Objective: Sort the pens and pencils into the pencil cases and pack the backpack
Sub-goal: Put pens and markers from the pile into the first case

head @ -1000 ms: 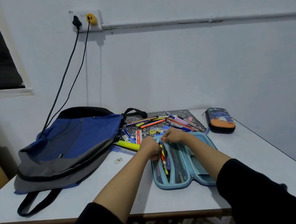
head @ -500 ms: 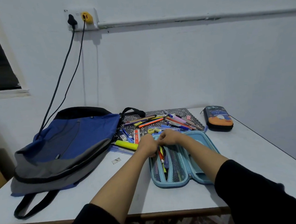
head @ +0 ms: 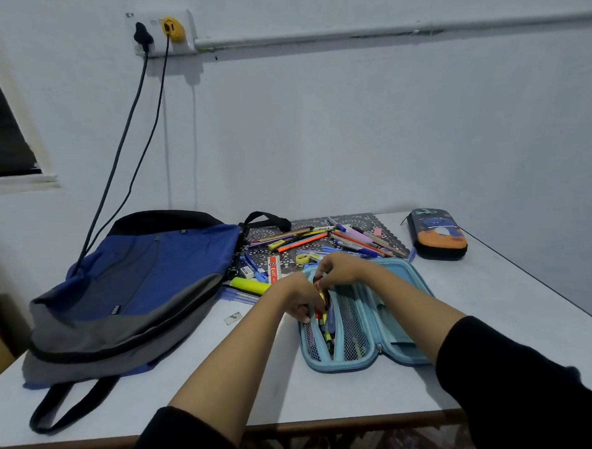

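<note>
Table (head: 518, 302). Backpack (head: 136, 284) flat, left. Blue case (head: 340, 368) open at centre, pens (head: 328, 339) in its left mesh pocket. Loose pens (head: 323, 240) behind it. Dark case (head: 439, 234) far right. Left hand (head: 302, 299) grips the pens; right hand (head: 338, 268) pinches their tops.

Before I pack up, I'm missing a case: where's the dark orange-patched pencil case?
Head view: the dark pencil case lies far right on the table, right of the patterned mat strewn with pens.

we count 2 hands: left hand (head: 300, 298), right hand (head: 341, 268) | 2 cases: blue pencil case (head: 404, 277) under our fingers, dark pencil case (head: 439, 234) well right of them | 1 backpack (head: 147, 283) to their left | 1 yellow highlighter (head: 249, 284) | bunched pens (head: 322, 303) between our fingers, loose pens (head: 322, 238) beyond them: too tangled for us to count
</note>
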